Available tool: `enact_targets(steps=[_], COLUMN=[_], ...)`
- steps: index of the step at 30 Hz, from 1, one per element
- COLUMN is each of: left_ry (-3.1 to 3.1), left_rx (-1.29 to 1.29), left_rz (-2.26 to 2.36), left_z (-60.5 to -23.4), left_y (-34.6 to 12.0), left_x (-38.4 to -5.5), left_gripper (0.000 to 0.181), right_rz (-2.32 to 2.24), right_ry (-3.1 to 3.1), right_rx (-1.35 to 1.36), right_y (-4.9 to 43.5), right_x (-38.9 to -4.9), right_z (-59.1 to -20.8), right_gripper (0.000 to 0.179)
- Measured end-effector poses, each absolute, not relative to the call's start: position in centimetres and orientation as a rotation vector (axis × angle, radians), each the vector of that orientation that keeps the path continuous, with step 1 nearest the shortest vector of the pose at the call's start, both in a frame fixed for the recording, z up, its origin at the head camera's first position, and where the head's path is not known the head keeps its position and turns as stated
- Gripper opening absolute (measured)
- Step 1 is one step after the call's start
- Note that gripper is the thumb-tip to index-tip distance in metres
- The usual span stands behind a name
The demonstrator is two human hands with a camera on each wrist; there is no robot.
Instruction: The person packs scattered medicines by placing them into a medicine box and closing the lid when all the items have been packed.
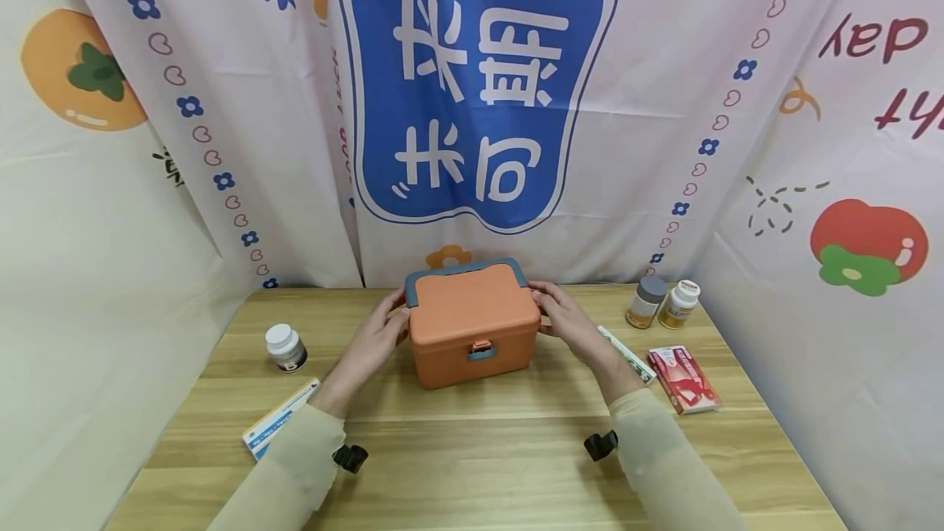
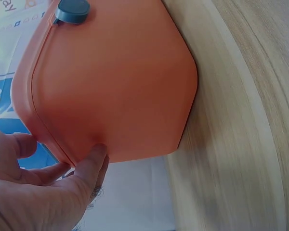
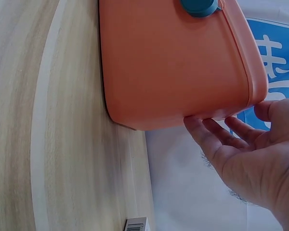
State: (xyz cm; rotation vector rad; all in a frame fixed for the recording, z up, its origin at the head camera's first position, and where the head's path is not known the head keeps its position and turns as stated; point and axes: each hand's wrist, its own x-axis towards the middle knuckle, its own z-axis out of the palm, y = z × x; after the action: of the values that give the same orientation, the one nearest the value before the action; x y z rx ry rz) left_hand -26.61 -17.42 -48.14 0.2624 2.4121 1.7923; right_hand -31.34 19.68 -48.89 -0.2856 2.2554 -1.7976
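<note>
An orange storage box (image 1: 472,314) with a closed lid, a blue-grey handle (image 1: 442,270) and a front latch (image 1: 483,351) rests on the wooden table. At its left side is my left hand (image 1: 379,334), its fingertips touching the side wall just below the lid and its thumb by the lid's edge. On the opposite side, my right hand (image 1: 568,322) touches the wall with fairly straight fingers, the thumb near the lid's rim. Both wrist views show the box's orange body (image 2: 120,82) close up, with fingertips at its end. What is inside the box is hidden.
On the left of the table (image 1: 472,465) are a white bottle (image 1: 286,347) and a blue-and-white carton (image 1: 276,416). To the right stand a grey-capped bottle (image 1: 646,301) and a white-capped bottle (image 1: 679,304). A red box (image 1: 683,379) and a slim green-white box (image 1: 627,355) lie nearby. Printed curtains (image 1: 280,146) surround the table.
</note>
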Motion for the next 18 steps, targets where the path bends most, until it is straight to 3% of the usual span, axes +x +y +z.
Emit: enact_targets(steps=[18], left_ry=[2.369], left_rx=[0.21], left_rz=[1.813], left_z=[-48.1], left_y=[-16.6], left_x=[-28.1], left_gripper=[0.066], right_rz=[-1.854], right_ry=[2.25], right_rx=[-0.272], right_y=[20.1], right_x=[-30.7], right_z=[-49.5], right_gripper=[0.056])
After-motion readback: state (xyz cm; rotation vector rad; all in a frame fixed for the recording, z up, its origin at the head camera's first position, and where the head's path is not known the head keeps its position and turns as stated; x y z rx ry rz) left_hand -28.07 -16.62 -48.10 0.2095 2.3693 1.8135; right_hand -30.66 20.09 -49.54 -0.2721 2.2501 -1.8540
